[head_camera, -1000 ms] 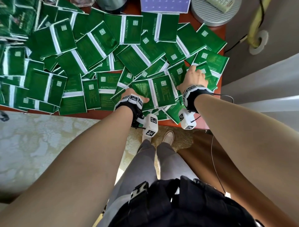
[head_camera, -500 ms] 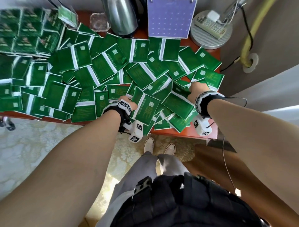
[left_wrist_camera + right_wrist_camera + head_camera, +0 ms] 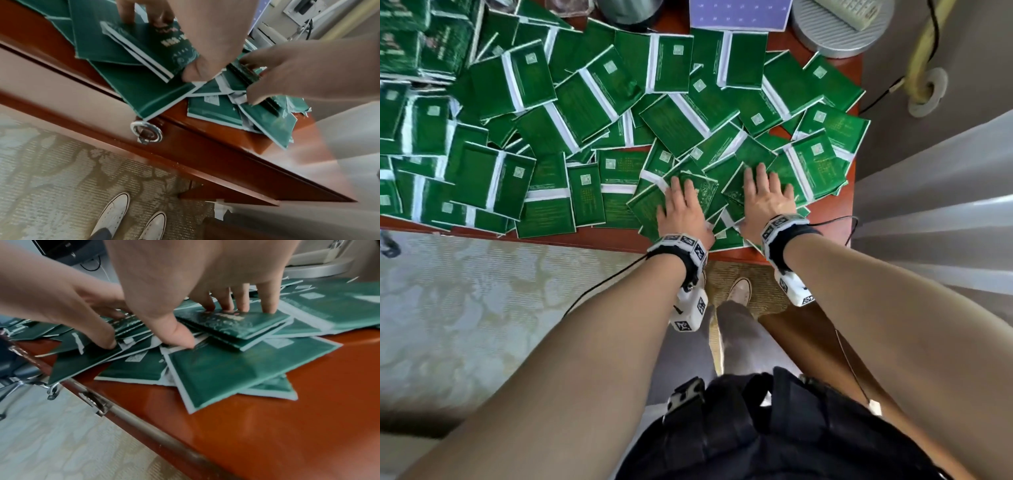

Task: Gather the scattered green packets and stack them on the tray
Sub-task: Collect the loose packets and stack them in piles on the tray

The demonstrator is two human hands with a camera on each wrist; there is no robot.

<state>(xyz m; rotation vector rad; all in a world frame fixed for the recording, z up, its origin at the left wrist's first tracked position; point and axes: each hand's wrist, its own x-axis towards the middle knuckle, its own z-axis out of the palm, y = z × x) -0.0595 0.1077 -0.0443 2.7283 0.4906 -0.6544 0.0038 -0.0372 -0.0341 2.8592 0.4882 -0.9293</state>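
Many green packets [image 3: 592, 89] with white strips cover the red-brown table [image 3: 599, 238], overlapping in a loose heap. Neater stacks of packets [image 3: 407, 37] stand at the far left; I cannot make out a tray under them. My left hand [image 3: 681, 192] lies flat, fingers spread, on a patterned packet [image 3: 705, 190] near the front edge. My right hand [image 3: 763, 181] lies flat beside it on another packet [image 3: 738, 193]. In the left wrist view the left hand [image 3: 185, 48] presses a small stack [image 3: 148, 48], thumb at its edge. The right hand [image 3: 205, 288] presses several fingertips onto a stack [image 3: 246, 322].
At the back stand a metal kettle [image 3: 630, 10], a purple calendar [image 3: 739, 13] and a round silver disc [image 3: 835, 37] bearing a remote. A yellow pipe [image 3: 924, 51] and a grey wall lie right. A ring pull [image 3: 146, 133] hangs under the table edge. Some packets overhang it.
Both hands came together near the front edge and flattened onto the packets; earlier they were further apart, the right one reaching farther back. Packets between them have bunched into a tighter heap.
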